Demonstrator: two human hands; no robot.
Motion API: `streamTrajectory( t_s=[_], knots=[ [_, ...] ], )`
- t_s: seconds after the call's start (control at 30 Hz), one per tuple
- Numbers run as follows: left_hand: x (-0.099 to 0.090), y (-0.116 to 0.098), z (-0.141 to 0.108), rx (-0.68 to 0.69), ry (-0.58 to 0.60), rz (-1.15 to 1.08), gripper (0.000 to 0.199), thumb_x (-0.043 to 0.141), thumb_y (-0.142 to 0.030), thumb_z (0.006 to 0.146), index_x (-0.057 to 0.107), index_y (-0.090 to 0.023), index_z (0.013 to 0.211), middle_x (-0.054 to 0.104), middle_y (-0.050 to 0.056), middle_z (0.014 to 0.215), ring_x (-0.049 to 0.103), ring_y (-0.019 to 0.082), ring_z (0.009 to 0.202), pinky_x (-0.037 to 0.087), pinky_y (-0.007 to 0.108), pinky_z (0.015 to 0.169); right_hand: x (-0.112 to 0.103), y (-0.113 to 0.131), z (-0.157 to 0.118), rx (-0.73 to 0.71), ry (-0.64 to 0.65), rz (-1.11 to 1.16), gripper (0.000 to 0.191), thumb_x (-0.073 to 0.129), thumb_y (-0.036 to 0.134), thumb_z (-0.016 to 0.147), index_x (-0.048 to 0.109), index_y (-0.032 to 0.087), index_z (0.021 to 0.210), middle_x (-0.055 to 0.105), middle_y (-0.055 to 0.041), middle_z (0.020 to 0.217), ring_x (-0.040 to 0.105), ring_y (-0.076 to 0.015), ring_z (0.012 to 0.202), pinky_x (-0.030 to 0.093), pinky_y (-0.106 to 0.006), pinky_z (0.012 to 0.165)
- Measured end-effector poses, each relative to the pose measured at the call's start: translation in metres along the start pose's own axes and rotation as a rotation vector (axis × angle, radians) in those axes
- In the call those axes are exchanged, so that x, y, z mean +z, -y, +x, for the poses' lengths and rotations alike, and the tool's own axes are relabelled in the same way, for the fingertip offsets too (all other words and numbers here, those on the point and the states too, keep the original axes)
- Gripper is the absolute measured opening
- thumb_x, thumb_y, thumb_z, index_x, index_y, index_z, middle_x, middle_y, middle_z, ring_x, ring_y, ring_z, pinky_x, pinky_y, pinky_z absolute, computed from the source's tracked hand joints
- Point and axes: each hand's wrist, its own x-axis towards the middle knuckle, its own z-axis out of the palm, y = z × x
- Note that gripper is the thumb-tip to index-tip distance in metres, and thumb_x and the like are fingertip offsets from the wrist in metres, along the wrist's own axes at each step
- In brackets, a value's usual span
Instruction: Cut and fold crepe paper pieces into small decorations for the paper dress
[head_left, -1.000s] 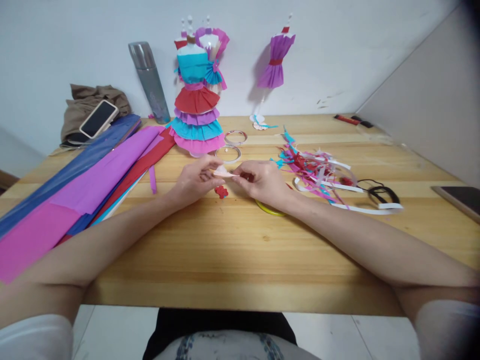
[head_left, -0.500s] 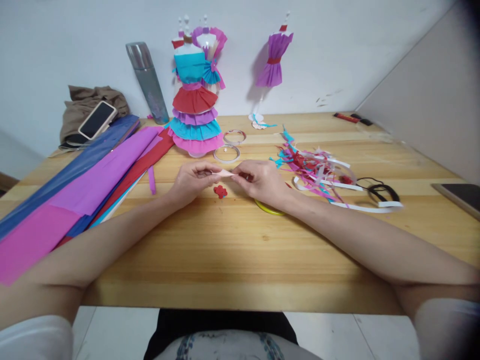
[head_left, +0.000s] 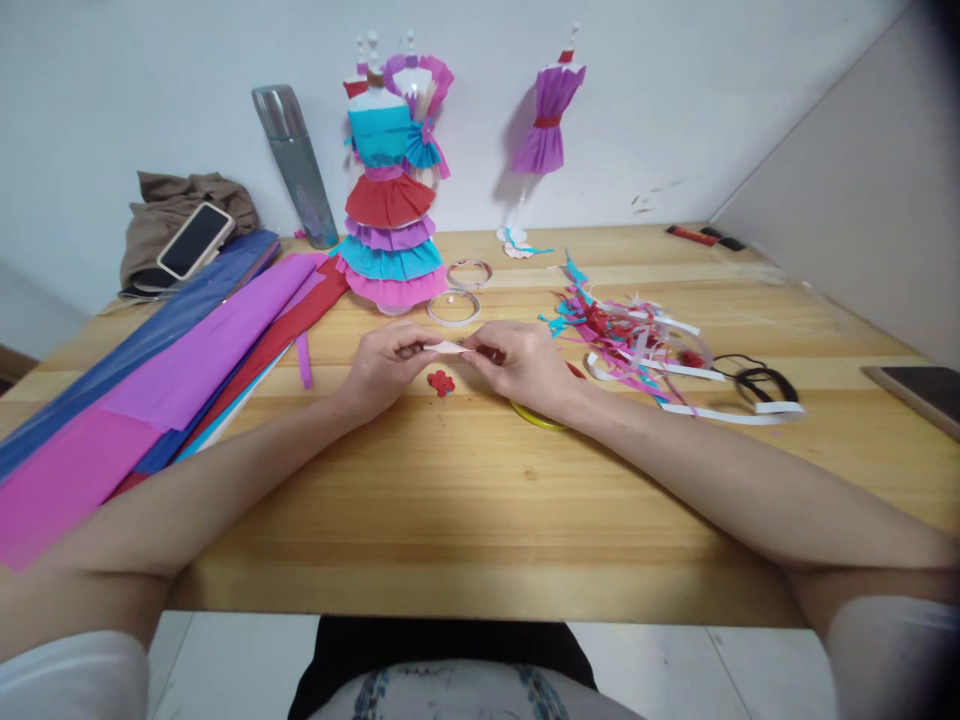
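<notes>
Between my two hands a small pale pink piece of paper (head_left: 448, 348) is stretched, a little above the wooden table (head_left: 480, 520). My left hand (head_left: 386, 368) pinches its left end between thumb and fingers. The other end is pinched by my right hand (head_left: 517, 362). Just below the paper lies a red paper flower (head_left: 441, 383) on the wood. Under my right wrist a yellow ring (head_left: 536, 417), perhaps a tape roll, is partly hidden. Two rolls of tape (head_left: 453, 308) lie beyond my hands.
A mannequin in a layered paper dress (head_left: 390, 200) stands behind, others close to it; a purple-dressed mannequin (head_left: 550, 120) leans at the wall. Left are crepe paper sheets (head_left: 217, 340), a phone (head_left: 196, 240) and a flask (head_left: 296, 165). Paper scraps (head_left: 615, 335) pile up at right.
Both hands keep their pinch on the pale pink paper, in nearly the same place. The paper's shape between them has changed slightly and looks flatter.
</notes>
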Motion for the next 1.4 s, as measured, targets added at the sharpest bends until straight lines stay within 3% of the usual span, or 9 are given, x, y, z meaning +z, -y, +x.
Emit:
streamTrajectory(
  t_s=[0.13, 0.33, 0.5, 0.7, 0.87, 1.1, 1.4],
  knots=[
    [-0.0004, -0.0008, -0.0006, 0.099, -0.015, 0.140, 0.006, 0.071, -0.025, 0.082, 0.076, -0.022, 0.082, 0.069, 0.002, 0.076, 0.058, 0.016, 0.072, 0.045, 0.028, 0.070, 0.0003, 0.0003, -0.0001, -0.002, 0.001, -0.009, 0.017, 0.058, 0.026, 0.091, 0.072, 0.022, 0.084, 0.071, -0.0050, 0.073, 0.063, -0.0188, 0.066, 0.042, -0.031, 0.060],
    [0.0013, 0.0001, -0.0010, 0.133, -0.038, 0.149, 0.009, 0.068, -0.024, 0.084, 0.073, -0.023, 0.077, 0.067, 0.002, 0.076, 0.056, 0.015, 0.070, 0.045, 0.028, 0.070, 0.0007, 0.0016, 0.0001, -0.008, -0.001, -0.015, 0.017, 0.059, 0.027, 0.092, 0.073, 0.021, 0.084, 0.071, -0.0052, 0.075, 0.063, -0.0186, 0.067, 0.041, -0.030, 0.062],
    [0.0024, 0.0016, -0.0018, 0.072, -0.057, 0.149, 0.009, 0.070, -0.025, 0.082, 0.071, -0.021, 0.073, 0.065, 0.001, 0.072, 0.055, 0.014, 0.067, 0.044, 0.028, 0.066, 0.0003, 0.0022, -0.0001, -0.003, 0.001, -0.008, 0.018, 0.058, 0.027, 0.093, 0.073, 0.020, 0.085, 0.071, -0.0061, 0.075, 0.062, -0.0185, 0.067, 0.041, -0.031, 0.061],
    [0.0014, 0.0050, -0.0017, 0.045, -0.040, -0.015, 0.013, 0.076, -0.031, 0.078, 0.073, -0.019, 0.073, 0.076, 0.006, 0.089, 0.068, 0.017, 0.081, 0.052, 0.029, 0.074, 0.0004, 0.0017, -0.0003, 0.010, 0.002, -0.004, 0.019, 0.057, 0.028, 0.093, 0.072, 0.021, 0.083, 0.071, -0.0055, 0.074, 0.062, -0.0181, 0.066, 0.042, -0.031, 0.062],
    [0.0001, 0.0019, -0.0009, -0.056, -0.034, -0.056, 0.018, 0.080, -0.035, 0.073, 0.074, -0.018, 0.072, 0.076, 0.005, 0.081, 0.067, 0.016, 0.073, 0.054, 0.027, 0.069, 0.0016, 0.0006, 0.0000, 0.038, -0.006, 0.025, 0.019, 0.059, 0.028, 0.091, 0.072, 0.020, 0.081, 0.070, -0.0051, 0.072, 0.061, -0.0177, 0.064, 0.042, -0.030, 0.061],
    [0.0026, 0.0009, -0.0005, -0.283, 0.046, -0.318, 0.027, 0.083, -0.036, 0.065, 0.068, -0.016, 0.075, 0.073, 0.002, 0.066, 0.068, 0.013, 0.059, 0.055, 0.025, 0.060, 0.0009, 0.0010, 0.0010, 0.084, 0.013, 0.081, 0.016, 0.063, 0.026, 0.088, 0.071, 0.019, 0.076, 0.068, -0.0030, 0.067, 0.058, -0.0156, 0.060, 0.039, -0.029, 0.060],
    [0.0024, 0.0019, 0.0003, -0.225, 0.033, -0.345, 0.026, 0.082, -0.034, 0.068, 0.066, -0.015, 0.077, 0.071, 0.001, 0.064, 0.068, 0.012, 0.058, 0.056, 0.023, 0.059, -0.0021, 0.0063, 0.0033, 0.160, 0.035, 0.184, 0.017, 0.065, 0.027, 0.086, 0.070, 0.019, 0.072, 0.065, -0.0011, 0.062, 0.054, -0.0133, 0.056, 0.036, -0.027, 0.057]
  ],
)
